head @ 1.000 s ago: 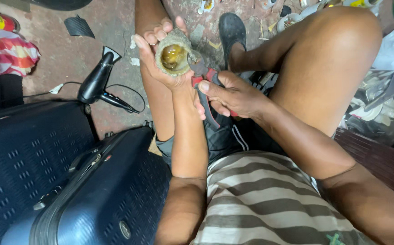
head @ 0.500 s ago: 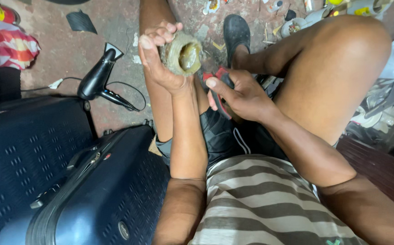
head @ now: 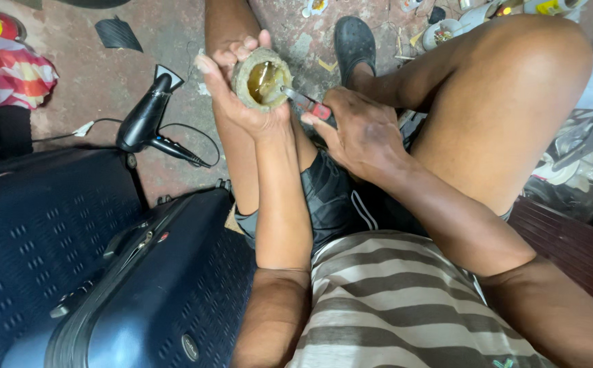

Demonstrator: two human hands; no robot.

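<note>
— What has changed since half a second ago?

— The left hand [head: 242, 102] has turned the cup [head: 262, 78], so its open mouth with the amber inside now faces the camera more squarely. The right hand [head: 361, 133] has come up, and the tool [head: 303, 102] with its red handle now has its metal tip at the cup's rim; before, it sat lower, away from the cup.

— How does the cup sit in the grip?

— The left grip is wrapped round its rough outer wall, fingers curled over the top, thumb on the far left side. The right grip is tight on the tool's handle, just right of the cup.

— And nearby?

— A hairdryer [head: 147, 119] lies on the floor [head: 92, 82], left of the hands; a suitcase [head: 139, 286] lies below it.
</note>
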